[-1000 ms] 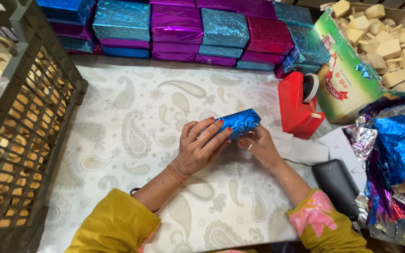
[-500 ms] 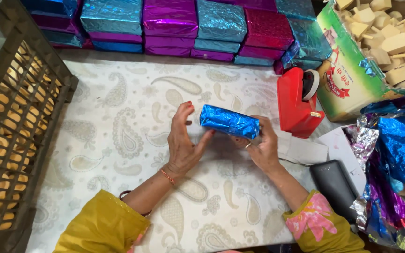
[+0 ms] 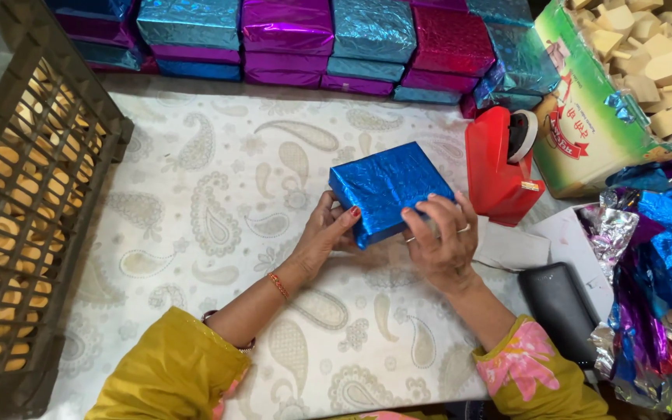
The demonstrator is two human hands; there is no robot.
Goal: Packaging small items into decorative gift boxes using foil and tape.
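Between the two hands, over the middle of the paisley tablecloth (image 3: 196, 194), sits a flat square box wrapped in shiny blue foil (image 3: 389, 189), tilted so its top face shows. Left hand (image 3: 325, 233) grips the near-left corner, thumb up on the edge and fingers curled underneath. Right hand (image 3: 439, 237) lies over the near-right corner with fingers spread on top of the foil, so the box sticks out up and away from both palms.

Just right of the box is a red tape dispenser (image 3: 495, 167), close but not touching. Behind it along the far edge runs a row of stacked foil-wrapped boxes (image 3: 289, 35) in blue, purple and teal. Far right there's a carton of pale blocks (image 3: 655, 54) and a heap of loose foil sheets (image 3: 663, 264). A dark plastic crate (image 3: 33, 194) stands on the left.
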